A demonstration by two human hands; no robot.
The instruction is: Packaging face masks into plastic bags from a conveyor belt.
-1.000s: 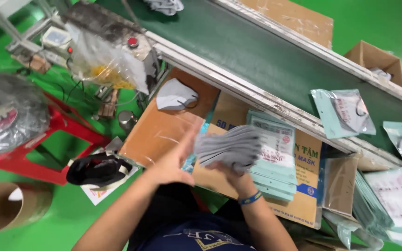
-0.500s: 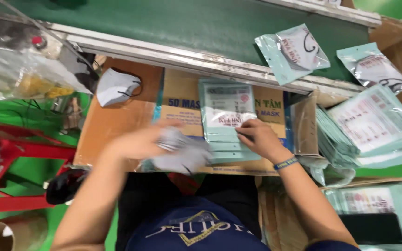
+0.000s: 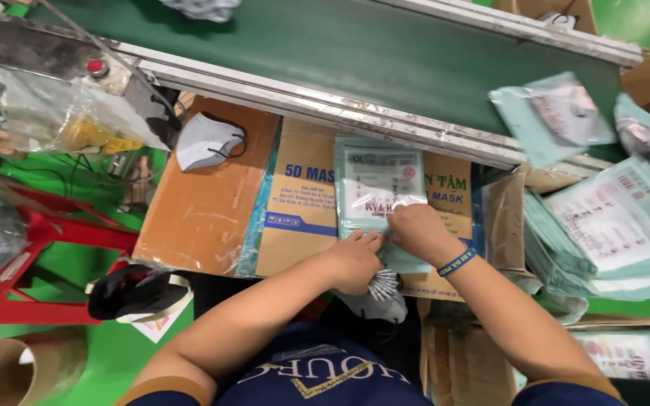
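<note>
We pinch a stack of grey masks (image 3: 382, 289) in our left hand (image 3: 356, 261), at the near edge of the cardboard box (image 3: 302, 203). Our right hand (image 3: 415, 229) presses closed fingers on the top pale green pouch (image 3: 380, 180) lying on it.

A lone grey mask (image 3: 206, 140) lies on cardboard (image 3: 205, 203) beside a green conveyor belt (image 3: 355, 53).

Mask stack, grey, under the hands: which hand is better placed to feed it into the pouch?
Left, probably. The left hand already grips the grey mask stack just below the pale green pouch. The right hand is busy pinching the pouch's lower edge.
</note>
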